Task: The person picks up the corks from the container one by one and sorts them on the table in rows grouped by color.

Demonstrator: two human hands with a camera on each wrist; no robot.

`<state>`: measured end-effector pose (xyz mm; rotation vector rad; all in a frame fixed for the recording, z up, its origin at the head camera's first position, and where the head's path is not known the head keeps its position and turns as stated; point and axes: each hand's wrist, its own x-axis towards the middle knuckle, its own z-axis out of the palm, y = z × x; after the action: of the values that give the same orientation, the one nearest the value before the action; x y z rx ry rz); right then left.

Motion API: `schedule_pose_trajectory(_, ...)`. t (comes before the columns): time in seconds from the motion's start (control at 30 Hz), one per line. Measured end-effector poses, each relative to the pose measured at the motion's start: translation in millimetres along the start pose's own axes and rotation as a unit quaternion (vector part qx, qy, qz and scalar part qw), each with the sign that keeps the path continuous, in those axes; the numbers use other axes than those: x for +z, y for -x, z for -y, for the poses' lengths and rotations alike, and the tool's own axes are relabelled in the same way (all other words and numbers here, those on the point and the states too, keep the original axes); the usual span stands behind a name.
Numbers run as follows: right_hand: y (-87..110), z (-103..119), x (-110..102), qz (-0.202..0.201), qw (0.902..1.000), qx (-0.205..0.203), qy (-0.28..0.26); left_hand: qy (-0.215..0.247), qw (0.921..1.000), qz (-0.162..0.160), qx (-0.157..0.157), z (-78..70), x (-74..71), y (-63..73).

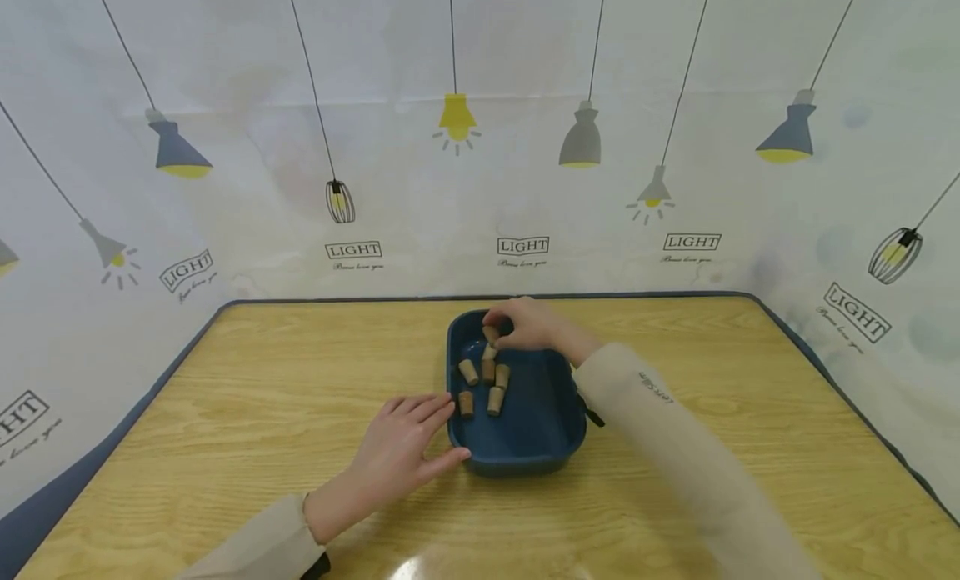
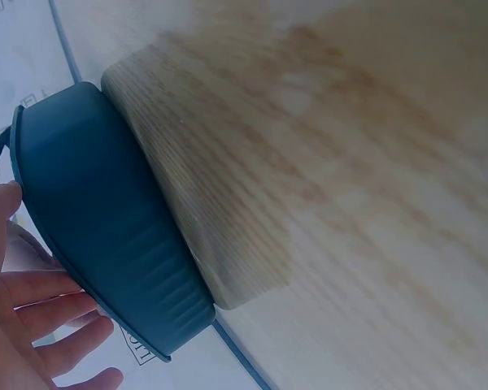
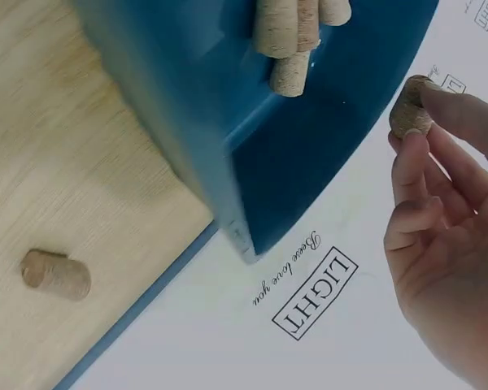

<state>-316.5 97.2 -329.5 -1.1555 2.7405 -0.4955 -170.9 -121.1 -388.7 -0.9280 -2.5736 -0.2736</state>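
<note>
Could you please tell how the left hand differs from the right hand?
The left hand holds no cork; the right hand pinches a cork between its fingers. The left hand, with fairly straight fingers, is at the left rim of the blue container; the right hand, with bent fingers, is over its far end. Both are bare, coming from light beige sleeves.

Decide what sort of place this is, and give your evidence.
Probably a booth for tabletop work: a table, a lamp-printed backdrop along its back and both sides, and a tray of corks.
</note>
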Motion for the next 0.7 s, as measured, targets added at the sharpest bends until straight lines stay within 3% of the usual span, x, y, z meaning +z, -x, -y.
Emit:
schedule_pose_trajectory(0.3, 24.6, -8, -3, -0.014, 0.9988, -0.046, 0.006, -0.004, 1.0000, -0.001, 0.004, 1.6, 1.7, -0.3)
schedule_pose_trajectory(0.7, 70.1, -26, -14, -0.039, 0.9985, -0.030, -0.024, -0.008, 0.9999, -0.005, 0.005, 1.3, 2.2, -0.1)
